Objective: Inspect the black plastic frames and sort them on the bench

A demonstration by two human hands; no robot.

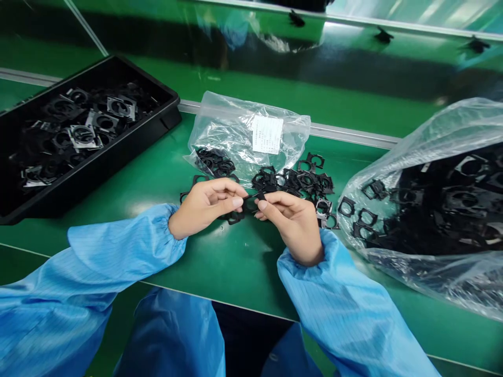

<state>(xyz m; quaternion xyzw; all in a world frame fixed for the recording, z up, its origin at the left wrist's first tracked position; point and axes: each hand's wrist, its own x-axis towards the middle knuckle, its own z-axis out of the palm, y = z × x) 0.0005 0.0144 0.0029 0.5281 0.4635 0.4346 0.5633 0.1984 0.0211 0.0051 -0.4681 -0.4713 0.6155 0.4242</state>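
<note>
Between my two hands, just above the green tabletop, is a small black plastic part [251, 201], mostly covered by fingers. My left hand [210, 204] pinches its left side with thumb and forefinger. On the other side, my right hand [290, 220] grips it in the same kind of pinch. Behind the hands lies a heap of black square frames with round openings [294, 180]. A smaller pile of dark rings or frames [215, 161] sits at the mouth of a clear plastic bag [220, 120] bearing a white label [267, 134].
At the left stands a black bin [129, 152] filled with similar frames, some with silvery faces. A large open clear bag [369, 157] of black parts spreads over the right side. Along the back runs a low metal rail [353, 135] below a reflective green panel.
</note>
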